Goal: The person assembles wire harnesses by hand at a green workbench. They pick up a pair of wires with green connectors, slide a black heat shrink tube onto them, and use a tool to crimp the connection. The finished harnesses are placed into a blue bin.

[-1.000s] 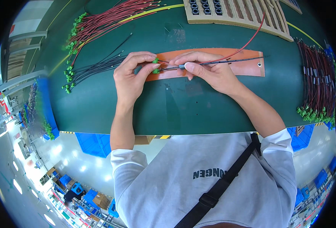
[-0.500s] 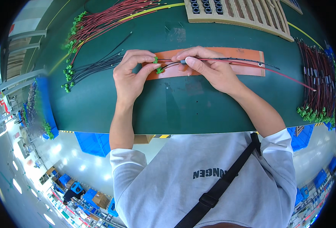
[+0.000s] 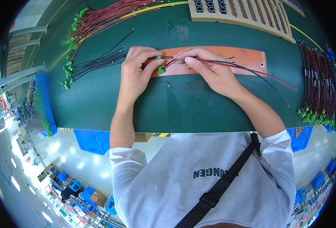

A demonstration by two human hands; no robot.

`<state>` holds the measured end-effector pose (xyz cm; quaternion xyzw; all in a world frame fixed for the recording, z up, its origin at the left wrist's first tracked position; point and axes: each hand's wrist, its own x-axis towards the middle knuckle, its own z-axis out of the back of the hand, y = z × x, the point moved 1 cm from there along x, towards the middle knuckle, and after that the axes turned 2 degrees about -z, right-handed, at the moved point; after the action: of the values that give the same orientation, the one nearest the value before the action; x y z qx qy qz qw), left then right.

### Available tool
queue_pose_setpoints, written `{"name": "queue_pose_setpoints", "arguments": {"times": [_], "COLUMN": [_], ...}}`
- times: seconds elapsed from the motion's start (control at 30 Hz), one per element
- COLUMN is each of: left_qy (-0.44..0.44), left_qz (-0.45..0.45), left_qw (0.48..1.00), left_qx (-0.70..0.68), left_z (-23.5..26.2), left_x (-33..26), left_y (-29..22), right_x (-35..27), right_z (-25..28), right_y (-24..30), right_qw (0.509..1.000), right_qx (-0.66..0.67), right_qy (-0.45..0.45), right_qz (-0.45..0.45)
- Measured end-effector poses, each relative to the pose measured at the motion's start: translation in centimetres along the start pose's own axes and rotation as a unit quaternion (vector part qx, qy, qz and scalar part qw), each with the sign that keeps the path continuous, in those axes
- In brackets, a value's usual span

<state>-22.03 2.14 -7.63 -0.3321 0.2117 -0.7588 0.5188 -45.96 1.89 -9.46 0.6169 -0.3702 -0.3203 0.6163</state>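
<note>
My left hand [image 3: 135,76] is closed, thumb and fingertips pinching a small green connector [image 3: 158,58] on the end of a wire. A second green connector [image 3: 160,70] hangs just below those fingertips on a black wire. My right hand [image 3: 217,76] pinches the red and black wires between thumb and forefinger, with a dark sleeve [image 3: 182,60] partly covered by the fingers. Past the right hand, a red wire [image 3: 272,77] and a black wire [image 3: 276,89] trail to the right with loose ends. Both hands are over an orange mat [image 3: 247,59].
Red wires [image 3: 111,19] with green connectors lie at the far left, black wires [image 3: 92,68] nearer. A slotted wooden rack [image 3: 247,19] holding black rings stands at the back. Bundled harnesses [image 3: 320,83] are piled at the right edge of the green table [image 3: 213,114].
My left hand has shifted right, closer to the right hand. The loose wire ends have swung toward me, the black one dropping away from the red.
</note>
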Motion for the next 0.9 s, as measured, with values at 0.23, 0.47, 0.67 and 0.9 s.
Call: {"name": "queue_pose_setpoints", "arguments": {"times": [0.23, 0.47, 0.67, 0.9], "left_qy": [0.069, 0.119, 0.094, 0.083], "left_qz": [0.001, 0.073, 0.143, 0.206], "left_qw": [0.998, 0.988, 0.950, 0.916], "left_qx": [0.013, -0.074, -0.260, -0.335], "left_z": [1.9, 2.4, 2.1, 1.9], "left_x": [0.1, -0.5, -0.9, -1.0], "left_y": [-1.1, -0.3, 0.3, 0.3], "right_x": [-0.1, -0.1, 0.0, 0.2], "right_z": [-0.2, 0.0, 0.2, 0.2], "right_y": [-0.2, -0.1, -0.1, -0.4], "right_qw": [0.999, 0.999, 0.997, 0.995], "right_qx": [0.033, 0.029, 0.073, 0.093], "right_qy": [-0.023, -0.013, -0.010, -0.007], "right_qz": [-0.008, -0.012, -0.031, -0.020]}}
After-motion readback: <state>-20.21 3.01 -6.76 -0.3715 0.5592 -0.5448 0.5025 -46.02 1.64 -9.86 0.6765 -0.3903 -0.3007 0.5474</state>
